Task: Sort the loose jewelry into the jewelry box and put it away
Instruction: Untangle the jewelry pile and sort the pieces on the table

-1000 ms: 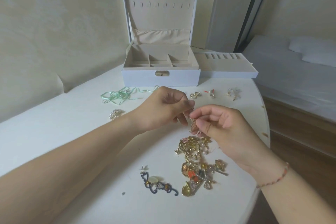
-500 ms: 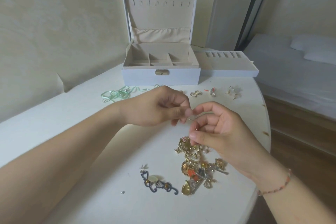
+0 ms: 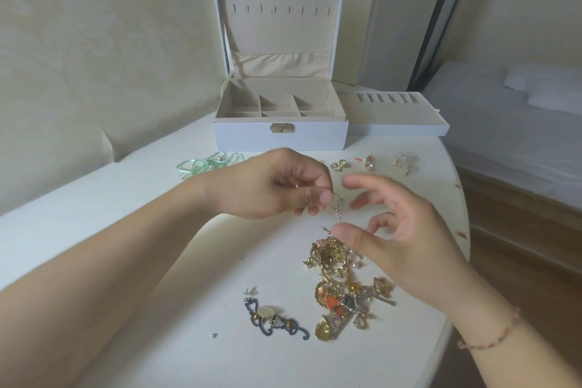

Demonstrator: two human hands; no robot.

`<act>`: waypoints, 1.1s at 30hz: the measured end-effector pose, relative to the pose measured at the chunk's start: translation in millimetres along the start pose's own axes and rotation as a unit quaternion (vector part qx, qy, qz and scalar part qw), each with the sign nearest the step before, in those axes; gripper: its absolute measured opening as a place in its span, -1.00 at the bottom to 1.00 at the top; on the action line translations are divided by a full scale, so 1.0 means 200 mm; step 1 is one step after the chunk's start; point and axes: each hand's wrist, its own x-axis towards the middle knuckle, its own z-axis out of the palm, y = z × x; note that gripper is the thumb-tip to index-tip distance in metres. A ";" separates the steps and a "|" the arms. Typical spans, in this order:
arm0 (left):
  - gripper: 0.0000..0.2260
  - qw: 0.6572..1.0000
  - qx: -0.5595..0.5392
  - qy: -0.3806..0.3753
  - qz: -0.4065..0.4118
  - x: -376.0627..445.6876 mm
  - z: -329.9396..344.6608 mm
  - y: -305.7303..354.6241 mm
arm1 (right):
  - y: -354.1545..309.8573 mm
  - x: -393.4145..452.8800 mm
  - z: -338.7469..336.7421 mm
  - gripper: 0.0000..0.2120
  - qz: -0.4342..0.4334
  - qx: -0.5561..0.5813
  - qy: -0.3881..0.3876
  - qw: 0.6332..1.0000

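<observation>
1. Head view: left hand [image 3: 271, 186] pinches a thin gold earring [image 3: 336, 203] above the table [image 3: 132, 198] centre.
2. Right hand [image 3: 400, 239] is spread wide, holding nothing.
3. Jewelry pile [image 3: 343, 287] lies near the front edge.
4. Box [image 3: 280, 135] stands open at the rear edge.

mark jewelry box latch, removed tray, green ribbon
jewelry box latch [image 3: 282, 127]: head view, middle of brass clasp on front wall.
removed tray [image 3: 400, 128]: head view, front wall.
green ribbon [image 3: 201, 165]: head view, tangled loops.
</observation>
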 end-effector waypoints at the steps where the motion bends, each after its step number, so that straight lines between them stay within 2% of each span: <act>1: -0.86 1.000 -0.006 0.008 0.004 0.00 0.01 0.00 | 0.00 0.00 0.01 -0.59 0.001 -0.026 0.003 1.000; 4: -0.87 0.999 -0.019 0.039 0.008 0.01 0.02 0.00 | -0.02 0.02 0.05 -0.90 -0.011 -0.035 0.037 0.999; 6: -0.84 0.997 -0.034 0.064 0.008 0.02 0.02 -0.02 | -0.03 0.05 0.06 -0.98 -0.016 -0.019 0.032 0.999; 9: -0.76 0.993 -0.060 0.097 0.010 0.03 0.01 -0.02 | -0.03 0.13 0.05 -0.94 -0.022 -0.008 0.037 0.999; 12: -0.77 0.986 -0.067 0.151 -0.012 0.03 -0.03 -0.06 | -0.01 0.24 0.02 -0.90 -0.008 -0.050 0.061 0.997; 15: -0.84 0.977 0.011 0.203 -0.060 0.03 -0.07 -0.15 | 0.04 0.34 0.01 -0.90 0.038 -0.146 0.040 0.988; 18: -0.98 0.972 0.179 0.137 -0.063 0.00 -0.09 -0.23 | 0.08 0.40 0.02 -0.89 0.075 -0.250 -0.024 0.965; 20: -0.87 0.967 0.236 0.072 -0.065 0.00 -0.08 -0.26 | 0.09 0.41 0.03 -0.87 0.073 -0.286 -0.051 0.954; 22: -0.82 0.964 0.258 0.044 -0.054 0.00 -0.07 -0.26 | 0.09 0.41 0.04 -0.86 0.055 -0.309 -0.053 0.948; 28: -0.84 0.957 0.285 0.047 -0.002 0.00 -0.06 -0.26 | 0.11 0.41 0.03 -0.99 0.050 -0.309 -0.073 0.947; 33: -0.91 0.955 0.294 0.044 0.009 0.01 -0.05 -0.27 | 0.14 0.42 0.03 -0.79 -0.005 -0.272 -0.108 0.956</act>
